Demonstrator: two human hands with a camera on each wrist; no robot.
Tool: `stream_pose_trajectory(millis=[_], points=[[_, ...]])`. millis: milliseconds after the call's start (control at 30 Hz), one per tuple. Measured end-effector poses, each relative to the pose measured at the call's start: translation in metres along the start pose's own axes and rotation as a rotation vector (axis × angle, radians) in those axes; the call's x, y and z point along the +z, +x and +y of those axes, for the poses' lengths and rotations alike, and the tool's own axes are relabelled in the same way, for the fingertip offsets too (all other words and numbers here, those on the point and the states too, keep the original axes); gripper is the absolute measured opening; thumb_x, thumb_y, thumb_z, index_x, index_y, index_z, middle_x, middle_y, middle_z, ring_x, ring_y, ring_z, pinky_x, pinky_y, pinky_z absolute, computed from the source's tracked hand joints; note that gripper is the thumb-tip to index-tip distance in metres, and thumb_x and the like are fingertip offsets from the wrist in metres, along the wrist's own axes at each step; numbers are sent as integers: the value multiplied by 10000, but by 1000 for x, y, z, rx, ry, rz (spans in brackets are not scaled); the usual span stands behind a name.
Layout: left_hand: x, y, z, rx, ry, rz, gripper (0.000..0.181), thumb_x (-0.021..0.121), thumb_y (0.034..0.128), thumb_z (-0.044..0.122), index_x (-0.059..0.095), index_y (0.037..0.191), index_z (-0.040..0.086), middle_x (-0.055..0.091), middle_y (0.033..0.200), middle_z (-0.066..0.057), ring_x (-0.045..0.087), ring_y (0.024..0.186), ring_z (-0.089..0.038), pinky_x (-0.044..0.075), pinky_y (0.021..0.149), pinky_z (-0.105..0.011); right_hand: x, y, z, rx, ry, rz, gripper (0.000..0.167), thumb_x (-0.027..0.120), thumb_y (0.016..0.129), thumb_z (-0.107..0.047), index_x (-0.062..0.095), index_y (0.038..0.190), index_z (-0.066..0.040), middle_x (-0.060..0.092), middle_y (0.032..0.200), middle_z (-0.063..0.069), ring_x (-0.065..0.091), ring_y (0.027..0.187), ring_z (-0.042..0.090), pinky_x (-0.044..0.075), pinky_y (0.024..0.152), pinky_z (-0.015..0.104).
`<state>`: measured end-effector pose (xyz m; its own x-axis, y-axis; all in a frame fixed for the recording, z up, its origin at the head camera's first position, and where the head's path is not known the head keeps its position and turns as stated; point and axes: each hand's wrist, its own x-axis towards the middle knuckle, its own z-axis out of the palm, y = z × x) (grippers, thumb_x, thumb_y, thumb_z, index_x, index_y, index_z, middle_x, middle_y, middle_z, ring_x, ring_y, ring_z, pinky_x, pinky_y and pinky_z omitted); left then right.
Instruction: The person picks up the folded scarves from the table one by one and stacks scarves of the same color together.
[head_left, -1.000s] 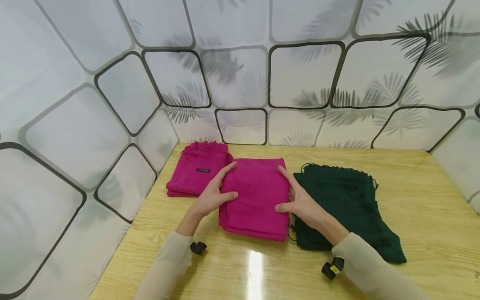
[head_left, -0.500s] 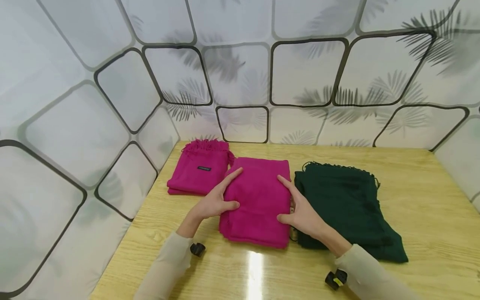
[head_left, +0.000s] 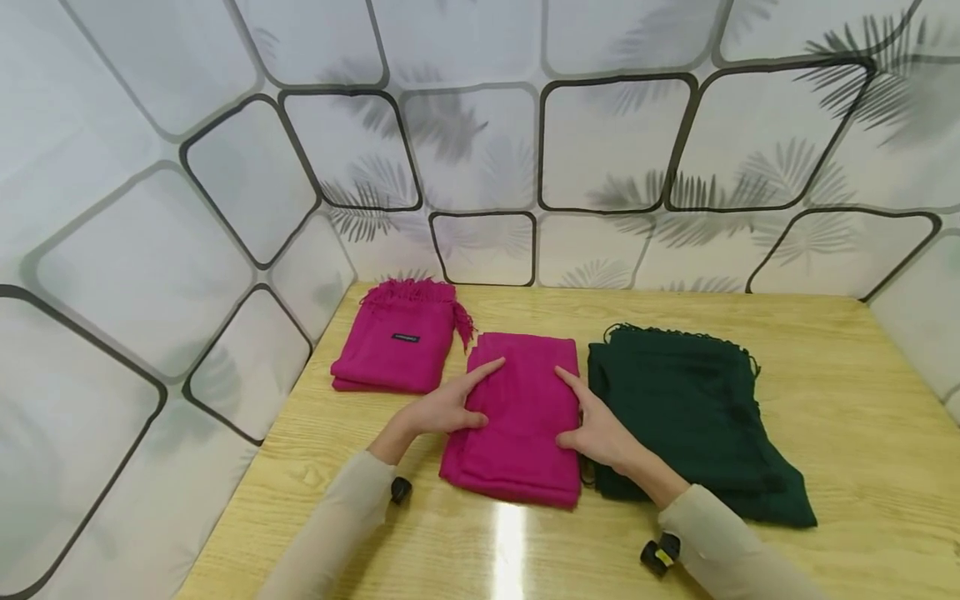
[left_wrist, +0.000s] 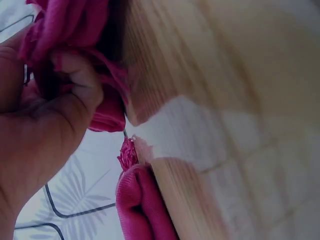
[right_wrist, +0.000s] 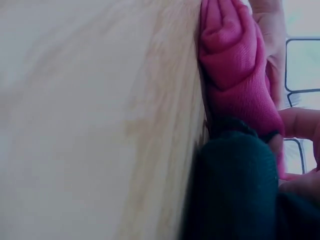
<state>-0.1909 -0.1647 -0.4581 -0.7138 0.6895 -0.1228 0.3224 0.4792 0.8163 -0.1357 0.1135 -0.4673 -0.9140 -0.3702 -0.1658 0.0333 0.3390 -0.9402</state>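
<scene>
Grip: left hand (head_left: 446, 407) and right hand (head_left: 606, 430) hold opposite edges of folded magenta cloth (head_left: 527, 408), which lies on wooden table (head_left: 427, 550); beyond at left, fringed bundle (head_left: 397, 362) with dark label (head_left: 406, 337); just beside at right, dark green cloth (head_left: 682, 408)

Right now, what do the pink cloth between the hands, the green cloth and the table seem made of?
The pink cloth: soft, matte fabric, perhaps woolly, judging by its rounded folds and stringy fringe.
The green cloth: a similar matte textile, from its draped corner and fringed edge; fibre unclear.
The table: wood or imitation laminate, glossy, with grain lines and a bright reflection.
</scene>
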Motion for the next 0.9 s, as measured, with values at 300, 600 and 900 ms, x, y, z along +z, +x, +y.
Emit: stream_pose_trajectory(millis=[300,600,900], points=[[0,6,3,-127,228,-42,795,699,921,172,259,1583,161,210,1564,-266,360,1385,-352,346,1109,-488,7,1,0,0,-408,30,905,676,828,-59,167,1573,13,51,1570,341,328,1337,471,480,913,519],[5,1,14,-262,425,-18,787,663,961,340,233,1594,156,264,1502,-308,423,1302,-449,436,1009,-522,16,-15,-20,-28,-852,-87,647,649,940,-159,383,1475,89,183,1575,335,352,1354,555,554,798,460],[-17,-9,7,-195,377,-29,652,583,1008,359,319,1564,142,332,1475,-242,384,1326,-381,402,1052,-490,6,-17,-45,-24,-914,-258,640,684,921,-192,433,1447,74,288,1529,339,383,1343,539,494,945,557]])
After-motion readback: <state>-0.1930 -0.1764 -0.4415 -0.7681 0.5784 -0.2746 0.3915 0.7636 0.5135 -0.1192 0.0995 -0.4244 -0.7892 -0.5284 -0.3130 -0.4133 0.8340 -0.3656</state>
